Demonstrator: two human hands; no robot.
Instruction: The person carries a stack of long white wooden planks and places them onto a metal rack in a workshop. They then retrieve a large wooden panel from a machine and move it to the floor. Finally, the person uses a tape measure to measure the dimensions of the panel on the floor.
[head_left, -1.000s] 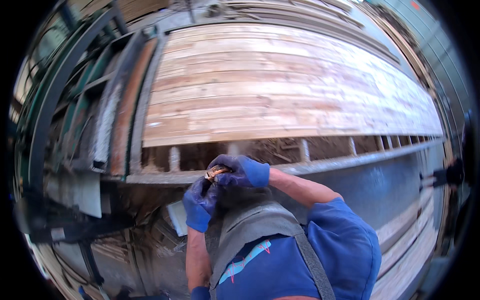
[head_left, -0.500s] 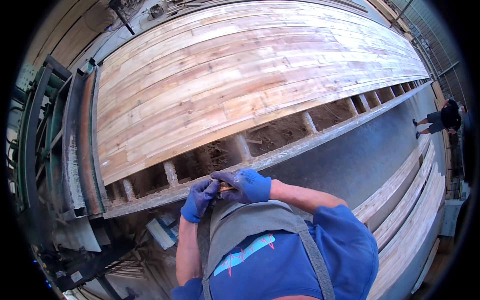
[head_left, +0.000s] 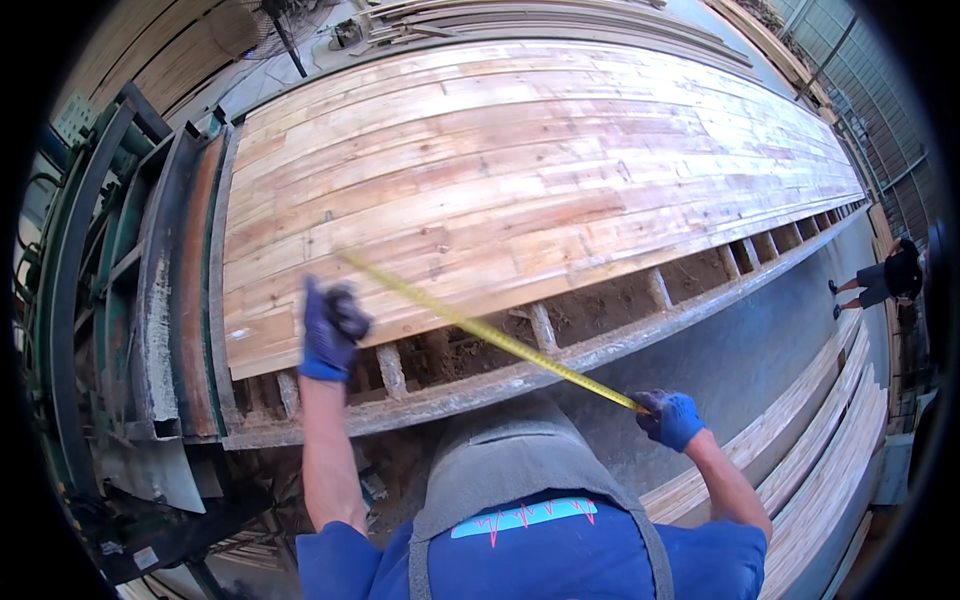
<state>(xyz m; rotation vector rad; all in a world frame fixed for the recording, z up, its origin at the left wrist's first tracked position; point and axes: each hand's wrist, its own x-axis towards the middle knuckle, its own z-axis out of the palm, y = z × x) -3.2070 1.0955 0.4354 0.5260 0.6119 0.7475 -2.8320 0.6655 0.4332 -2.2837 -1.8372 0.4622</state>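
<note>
A yellow tape measure is pulled out on a slant over the near edge of a large panel of joined wooden boards. My right hand, in a blue and dark glove, is closed around the tape at its lower right end. The tape's case cannot be made out. My left hand, gloved alike, is raised over the panel's near left corner, below the tape's far end. Motion smears its fingers, so its grip cannot be told; a gap shows between it and the tape.
A frame rail with crosspieces and sawdust runs along the panel's near side. Green machinery stands at the left. Long boards are stacked at the right. Another person stands at the far right.
My hands were together at the rail, around something small. Now they are wide apart, left hand forward over the panel, right hand out to the right, with the tape stretched out.
</note>
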